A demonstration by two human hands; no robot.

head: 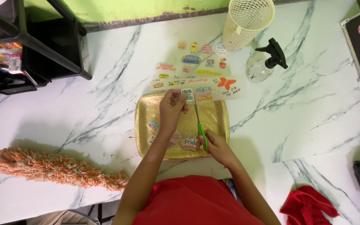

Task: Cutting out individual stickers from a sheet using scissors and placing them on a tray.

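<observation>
My left hand (pixel 171 109) pinches the near edge of a clear sticker sheet (pixel 198 85) printed with colourful stickers, holding it over the far rim of a gold tray (pixel 221 125). My right hand (pixel 215 146) grips green-handled scissors (pixel 199 125), blades pointing up into the sheet's lower edge beside my left fingers. Several cut-out stickers (pixel 188 142) lie in the tray under my arms.
More stickers (pixel 196 53) lie on the white marble table beyond the sheet. A cream mesh basket (pixel 247 21) and a clear spray bottle (pixel 267 62) stand at the back. An orange fluffy duster (pixel 51 167) lies left, a red cloth (pixel 309 206) right, black shelves (pixel 30 46) far left.
</observation>
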